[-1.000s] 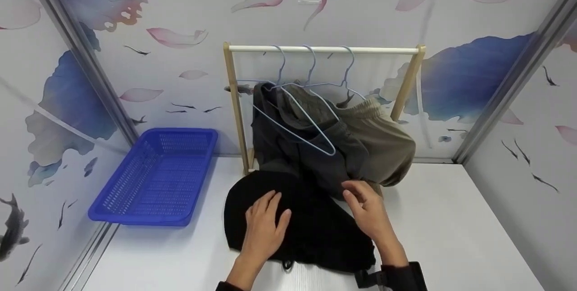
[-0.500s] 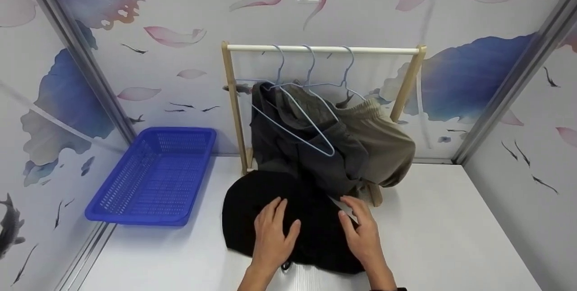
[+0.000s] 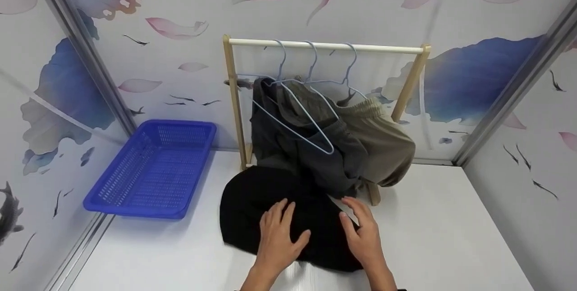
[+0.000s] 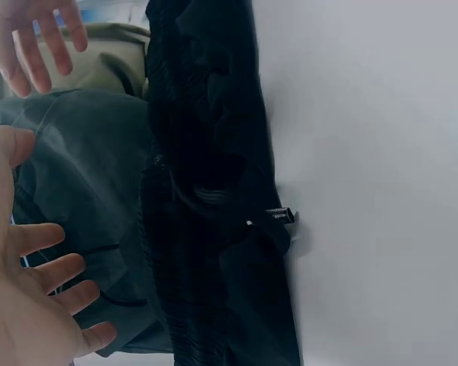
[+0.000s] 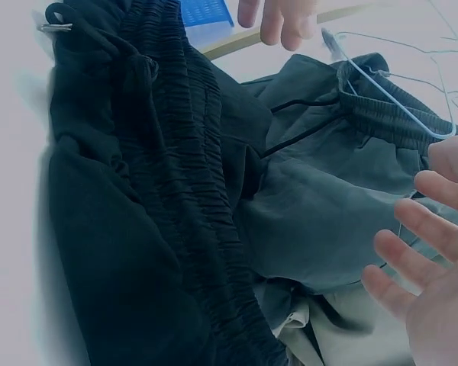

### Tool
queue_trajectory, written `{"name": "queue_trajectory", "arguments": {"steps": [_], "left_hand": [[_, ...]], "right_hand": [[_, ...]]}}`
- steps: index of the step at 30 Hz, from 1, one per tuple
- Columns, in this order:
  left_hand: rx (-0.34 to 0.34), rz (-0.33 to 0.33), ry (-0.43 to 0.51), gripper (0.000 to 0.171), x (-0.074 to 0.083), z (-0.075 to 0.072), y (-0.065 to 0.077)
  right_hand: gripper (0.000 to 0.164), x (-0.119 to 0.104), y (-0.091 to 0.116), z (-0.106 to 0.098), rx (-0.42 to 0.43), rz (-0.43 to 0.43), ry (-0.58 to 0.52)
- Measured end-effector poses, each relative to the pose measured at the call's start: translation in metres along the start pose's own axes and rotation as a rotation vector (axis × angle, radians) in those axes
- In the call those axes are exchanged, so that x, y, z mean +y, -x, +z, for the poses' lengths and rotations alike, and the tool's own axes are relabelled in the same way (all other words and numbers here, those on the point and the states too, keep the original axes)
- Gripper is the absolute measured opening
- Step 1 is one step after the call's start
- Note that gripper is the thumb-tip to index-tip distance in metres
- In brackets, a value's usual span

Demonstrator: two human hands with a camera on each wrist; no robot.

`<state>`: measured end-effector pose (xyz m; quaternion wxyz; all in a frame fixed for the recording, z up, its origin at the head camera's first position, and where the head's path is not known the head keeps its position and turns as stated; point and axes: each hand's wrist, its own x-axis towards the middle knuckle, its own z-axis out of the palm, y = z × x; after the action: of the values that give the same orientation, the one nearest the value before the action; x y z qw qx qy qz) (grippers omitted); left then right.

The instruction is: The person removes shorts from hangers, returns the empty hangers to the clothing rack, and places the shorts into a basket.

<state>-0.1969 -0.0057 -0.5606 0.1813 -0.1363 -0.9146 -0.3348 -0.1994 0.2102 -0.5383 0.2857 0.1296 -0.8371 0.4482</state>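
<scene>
Black elastic-waist bottoms (image 3: 248, 205) lie spread on the white table in front of the rack. Their gathered waistband (image 5: 202, 145) and a drawstring with a metal tip (image 4: 278, 216) show in the wrist views. Over the middle of the black cloth is my left hand (image 3: 280, 237), fingers spread and slightly bent, gripping nothing. My right hand (image 3: 364, 234) hovers at the cloth's right edge, thumb and fingers apart. Just beyond both hands hang dark grey bottoms (image 3: 288, 142) with black drawstrings, and beige elastic-waist bottoms (image 3: 390, 147).
A small clothes rack with a white rail (image 3: 387, 48) and wooden legs stands against the back wall. Three light blue hangers hang from it, the front hanger (image 3: 311, 122) jutting outward. To the left sits a blue perforated basket (image 3: 191, 192).
My left hand has shifted right across the black cloth. The right hand has drawn down and slightly left, and the cloth's right end has pulled in a little. Hanging clothes stay put.
</scene>
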Motion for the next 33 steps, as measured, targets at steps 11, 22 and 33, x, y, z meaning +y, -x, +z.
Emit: {"name": "queue_trajectory", "arguments": {"steps": [11, 22, 33], "left_hand": [[-0.074, 0.075, -0.12, 0.076, -0.004, 0.001, 0.0], [-0.119, 0.142, -0.237, 0.096, -0.017, 0.012, 0.001], [-0.234, 0.127, -0.351, 0.117, -0.041, 0.021, -0.008]], "right_hand": [[0.038, 0.002, 0.004, 0.002, 0.052, -0.067, 0.022], [0.037, 0.004, 0.017, 0.007, 0.028, -0.016, 0.093], [0.034, 0.006, 0.025, 0.009, -0.004, 0.046, 0.099]]}}
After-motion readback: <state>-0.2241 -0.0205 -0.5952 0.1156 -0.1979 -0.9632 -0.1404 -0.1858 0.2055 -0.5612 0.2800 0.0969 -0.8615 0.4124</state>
